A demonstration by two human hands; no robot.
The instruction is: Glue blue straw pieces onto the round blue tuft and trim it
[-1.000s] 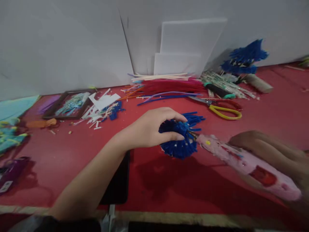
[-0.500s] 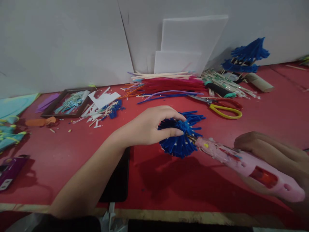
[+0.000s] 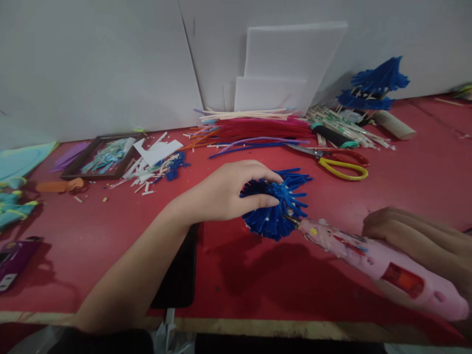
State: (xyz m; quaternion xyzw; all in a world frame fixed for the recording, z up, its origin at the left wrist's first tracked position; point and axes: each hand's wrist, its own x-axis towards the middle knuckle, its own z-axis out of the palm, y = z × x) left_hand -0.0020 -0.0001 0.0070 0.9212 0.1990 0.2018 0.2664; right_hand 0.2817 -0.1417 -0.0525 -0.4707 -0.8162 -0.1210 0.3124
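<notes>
- One blue tuft (image 3: 275, 223) is held above the middle of the worktop (image 3: 88, 231), short of the front edge; a second blue piece (image 3: 379, 81) stands toward the back right corner.
- One glue gun (image 3: 372, 260), pink, slants over the right half, its nozzle at the held tuft; contact is hard to make out.
- Along the back edge: two white boards (image 3: 291, 54) leaning on the wall, one heap of rods (image 3: 258, 130) too tangled to count, one tube (image 3: 395, 125).
- One pair of scissors (image 3: 342, 169), with one yellow and one red handle, lies in front of the rods' right end.
- One frame (image 3: 96, 176) lies near the back edge, on the left.
- The left hand (image 3: 228, 191) is partly closed, thumb and fingers pinching the tuft between them.
- The right hand (image 3: 409, 236) bends around the glue gun; its palm and thumb are hidden.
- The left forearm covers part of one black slab (image 3: 177, 275) by the front edge.
- The view cuts off the right wrist and one purple thing (image 3: 18, 263) at far left.
</notes>
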